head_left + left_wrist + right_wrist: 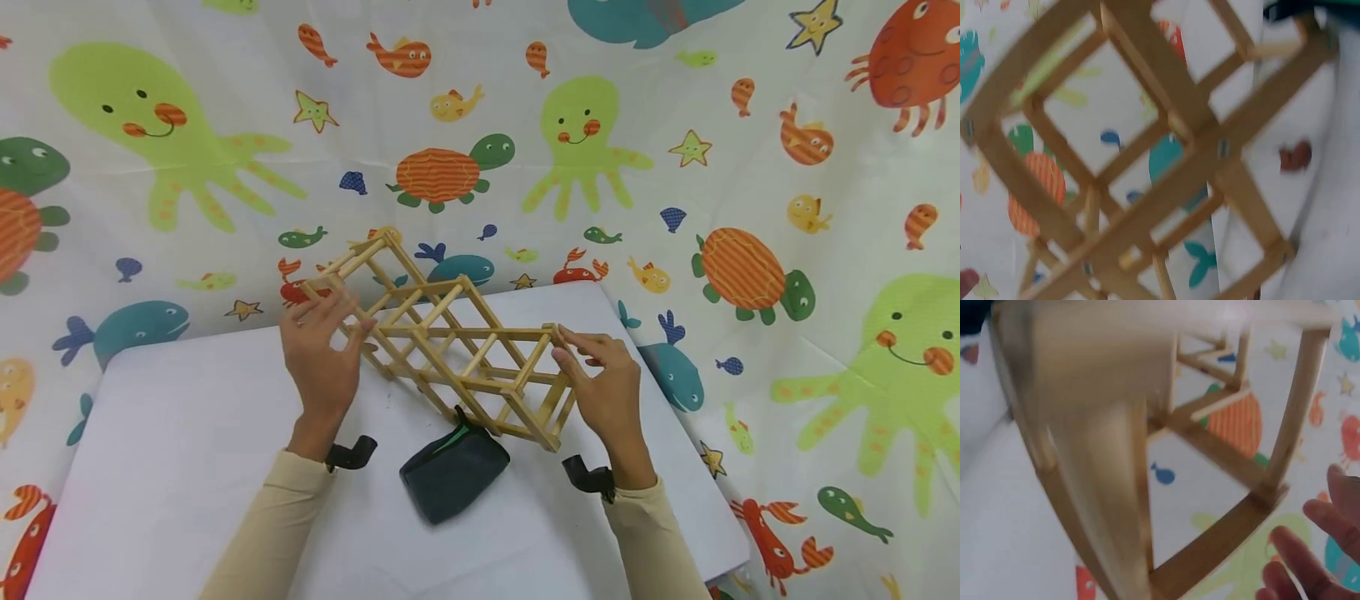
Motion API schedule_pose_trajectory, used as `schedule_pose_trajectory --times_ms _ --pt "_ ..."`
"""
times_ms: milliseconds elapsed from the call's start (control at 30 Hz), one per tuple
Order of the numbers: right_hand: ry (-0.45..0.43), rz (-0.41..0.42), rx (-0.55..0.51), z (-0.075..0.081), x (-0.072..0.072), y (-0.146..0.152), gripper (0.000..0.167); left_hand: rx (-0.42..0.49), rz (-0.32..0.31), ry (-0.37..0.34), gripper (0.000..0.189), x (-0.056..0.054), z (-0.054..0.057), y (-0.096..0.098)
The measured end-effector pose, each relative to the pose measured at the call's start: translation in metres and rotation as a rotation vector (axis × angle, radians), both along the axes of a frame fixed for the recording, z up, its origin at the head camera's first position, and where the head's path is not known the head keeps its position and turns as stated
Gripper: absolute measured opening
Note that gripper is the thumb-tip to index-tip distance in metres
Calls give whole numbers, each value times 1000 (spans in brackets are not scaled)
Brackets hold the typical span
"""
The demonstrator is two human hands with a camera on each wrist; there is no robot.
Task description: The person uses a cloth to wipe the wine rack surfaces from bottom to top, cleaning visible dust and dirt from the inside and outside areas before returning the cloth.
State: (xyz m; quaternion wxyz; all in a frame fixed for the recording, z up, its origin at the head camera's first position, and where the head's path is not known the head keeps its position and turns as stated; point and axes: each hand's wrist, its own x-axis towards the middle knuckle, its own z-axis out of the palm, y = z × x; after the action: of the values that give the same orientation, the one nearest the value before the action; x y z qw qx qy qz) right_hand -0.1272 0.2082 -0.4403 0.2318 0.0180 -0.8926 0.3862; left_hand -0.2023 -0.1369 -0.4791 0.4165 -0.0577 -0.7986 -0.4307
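Observation:
A folding wooden lattice rack [457, 333] of slats and round dowels stands opened out at a slant at the back of the table. My left hand [322, 354] is at its left end, fingers extended and blurred, thumb right at a rung. My right hand [607, 383] is beside the right end, index fingertip and thumb at the upper corner. In the right wrist view, several loosely spread fingers [1310, 562] show apart from the wood. A dark pouch [453, 471] with a green inner edge lies in front of the rack.
The white table [187, 467] reaches a curtain [480, 108] printed with sea animals, close behind the rack. A small reddish-brown object [1295, 156] lies on the table near the rack. Black camera mounts [352, 452] sit on both wrists.

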Motion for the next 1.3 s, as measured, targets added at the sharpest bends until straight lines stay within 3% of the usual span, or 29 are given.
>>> schedule_pose_trajectory --times_ms 167,267,400,567,700,900,1067,1300 --pt "-102 31 -45 -8 -17 14 40 -23 -108 1 35 20 -3 35" --pt "-108 43 -80 -12 -21 13 39 -17 -130 -36 32 21 -4 44" --pt "-74 30 -96 -15 -20 9 35 -7 -113 -59 30 16 -2 45" --pt "-62 41 -106 -17 -9 6 29 11 -151 -66 25 6 1 39" --pt "-73 72 -127 -18 4 4 29 23 -195 -115 25 -3 5 34" --pt "-98 131 -171 -16 24 -11 30 29 -228 -240 27 -15 13 25" --pt "-94 165 -231 -18 42 -30 30 -4 -274 -385 30 -21 17 17" --pt "-94 235 -248 -20 56 -46 29 -38 -343 -490 33 -26 19 9"
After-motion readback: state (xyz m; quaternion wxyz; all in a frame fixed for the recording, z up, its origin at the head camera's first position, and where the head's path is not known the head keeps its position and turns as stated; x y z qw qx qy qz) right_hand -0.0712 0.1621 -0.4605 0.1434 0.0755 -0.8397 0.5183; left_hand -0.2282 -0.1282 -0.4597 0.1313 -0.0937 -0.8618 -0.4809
